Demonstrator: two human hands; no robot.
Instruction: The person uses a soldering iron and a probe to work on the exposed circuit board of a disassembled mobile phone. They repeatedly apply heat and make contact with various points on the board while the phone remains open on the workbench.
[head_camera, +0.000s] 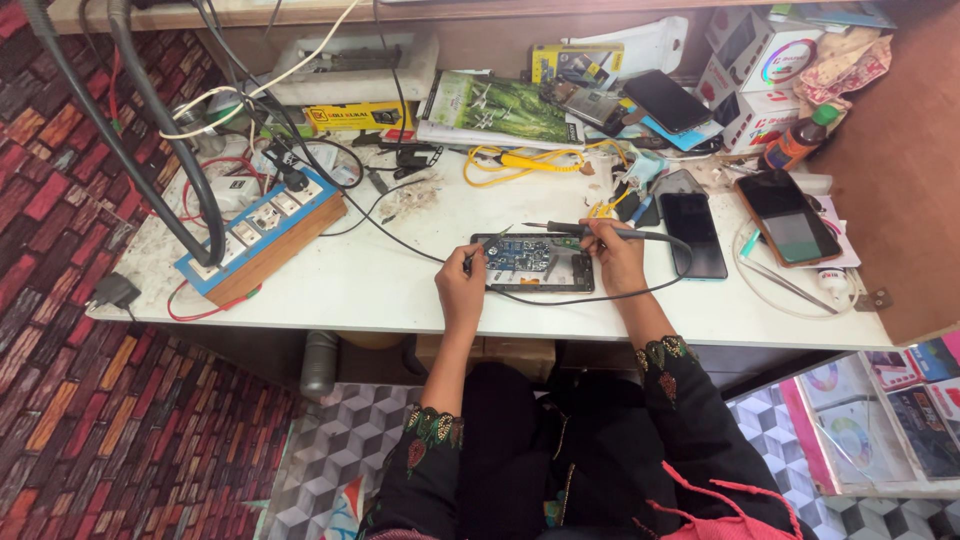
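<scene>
Head view, one frame. I see an opened phone (533, 263) lying flat on the white desk (380, 290), back cover off, blue circuit board exposed, near the front edge and between both hands.

Left hand (460, 285): grip clenched on thin tweezers (487, 245), whose tips point up and right over the phone's upper left corner. The hand rests on the desk just left of the phone, touching its left edge.

Right hand (615, 255): grip closed around a soldering iron (580, 229) held like a pen, tip pointing left above the top edge of the phone. I cannot tell whether the tip touches the board. The iron's black cable (600, 296) loops right, then back along the desk in front of the phone.

Surroundings: a dark phone (692, 235) lies screen up just right of the right hand. Another phone (787, 217) lies farther right, well apart. A second, yellow-handled iron (525, 160) with yellow cord lies behind the work area. A blue and wood power strip (265, 235) sits at the left, angled, with several plugs and cords in it. A small brown bottle (795, 143) with green cap stands at the back right, beside stacked white boxes (750, 70).
</scene>
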